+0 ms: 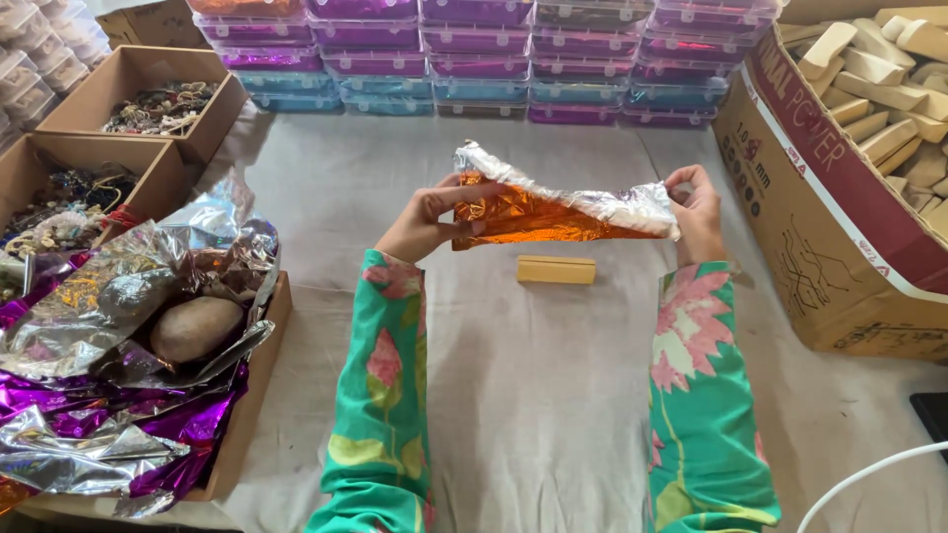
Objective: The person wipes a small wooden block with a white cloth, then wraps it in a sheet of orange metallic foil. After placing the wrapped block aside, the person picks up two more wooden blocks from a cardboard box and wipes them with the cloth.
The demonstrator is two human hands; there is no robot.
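Two hands are raised above the table, and a crumpled sheet of foil (553, 202), orange on one face and silver on the other, is stretched between them. The left hand (427, 219) is closed on the foil's left end, the edge pinched between thumb and fingers, with the orange side turned toward the camera. The right hand (697, 212) is closed in a narrow pinch on the right end, where the silver side is bunched. Both forearms are covered by green sleeves (380, 395) printed with pink flowers. A small, pale wooden block (556, 269) is seen lying flat on the surface just below the foil, between the two wrists and touched by neither hand. The surface is covered by a plain, light grey cloth (533, 395). To the left, a shallow cardboard tray (247, 405) is filled with loose purple and silver foil sheets (89, 415), and a brown rounded stone-like lump (196, 328) rests among them. Further left and behind, open cardboard boxes (138, 74) are filled with mixed small beads or trinkets, too small to be told apart. Along the far edge, clear lidded plastic boxes (484, 59) with purple, blue and orange contents are stacked in rows. At the right, a large cardboard carton (820, 266) is packed with many similar pale wooden blocks (879, 89), and a white cable (869, 474) is curved across the lower right corner.
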